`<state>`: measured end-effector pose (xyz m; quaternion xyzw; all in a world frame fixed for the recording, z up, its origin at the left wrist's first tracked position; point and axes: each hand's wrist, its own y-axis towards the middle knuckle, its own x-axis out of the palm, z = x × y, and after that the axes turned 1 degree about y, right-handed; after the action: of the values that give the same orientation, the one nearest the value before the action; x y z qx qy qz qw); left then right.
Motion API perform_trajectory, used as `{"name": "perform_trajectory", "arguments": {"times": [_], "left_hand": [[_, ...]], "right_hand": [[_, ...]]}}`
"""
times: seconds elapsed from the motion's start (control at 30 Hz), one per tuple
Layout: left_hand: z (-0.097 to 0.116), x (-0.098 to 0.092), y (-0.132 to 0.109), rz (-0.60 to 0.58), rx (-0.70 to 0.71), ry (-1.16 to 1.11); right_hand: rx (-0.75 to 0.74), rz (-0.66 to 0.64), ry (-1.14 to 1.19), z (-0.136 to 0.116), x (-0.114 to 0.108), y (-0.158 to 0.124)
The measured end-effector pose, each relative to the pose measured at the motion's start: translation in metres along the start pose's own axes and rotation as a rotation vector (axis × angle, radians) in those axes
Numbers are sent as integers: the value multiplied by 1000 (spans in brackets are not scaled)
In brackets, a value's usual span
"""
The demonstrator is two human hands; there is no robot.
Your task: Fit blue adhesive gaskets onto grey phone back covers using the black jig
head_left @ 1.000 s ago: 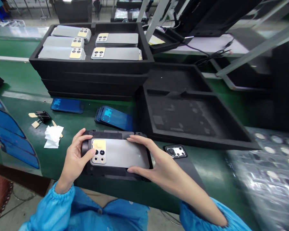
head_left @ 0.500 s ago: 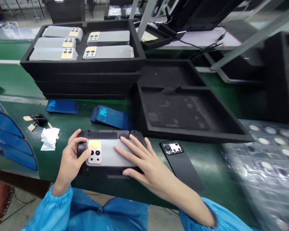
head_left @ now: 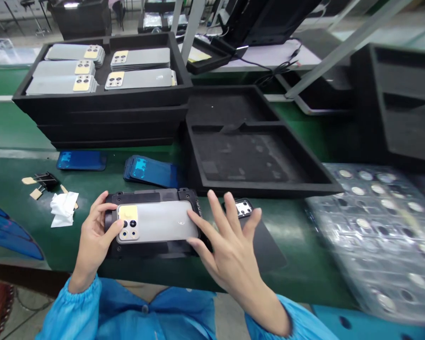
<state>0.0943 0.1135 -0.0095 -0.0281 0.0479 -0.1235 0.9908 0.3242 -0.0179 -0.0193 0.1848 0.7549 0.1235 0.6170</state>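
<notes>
Left fingers (head_left: 116, 230): closed around the left end of the black fixture (head_left: 147, 249), thumb tip beside the camera lenses, index tip at the upper left corner of the cover; they belong to the left hand (head_left: 92, 242).
Right fingers (head_left: 219, 216): spread open, gripping nothing; index and thumb tips reach the right end of the cover, though whether they press it cannot be told. The right hand (head_left: 235, 255) is just right of the fixture.
Silver phone back cover (head_left: 166, 221): lying face up in the fixture, yellow film on its camera block at the left.
Dark phone back (head_left: 269, 246): on the green bench (head_left: 304, 264), partly behind the right hand.
Blue film sheets (head_left: 157, 171): stacked just beyond the fixture.
Left of these: a white tissue (head_left: 63, 210) and a black binder clip (head_left: 46, 181).
Foam tray stack (head_left: 104, 120): farther back, piles of silver covers in its top tray.
Clear blister trays (head_left: 378, 231): at the far right, holding round pieces.
</notes>
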Motion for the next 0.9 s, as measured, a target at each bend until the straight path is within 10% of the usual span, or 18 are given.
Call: {"name": "perform_trajectory", "arguments": {"times": [0.2,0.53,0.9], "left_hand": [[0,1,1,6,6,4],[-6,1,-4,3,-3,22],[-14,0,-7,-9,11,12]], "right_hand": [[23,-39,-25,-6,-1,22],[-49,-111,92,-22,-11,-34],[-121,-77,137,-86,12,13]]}}
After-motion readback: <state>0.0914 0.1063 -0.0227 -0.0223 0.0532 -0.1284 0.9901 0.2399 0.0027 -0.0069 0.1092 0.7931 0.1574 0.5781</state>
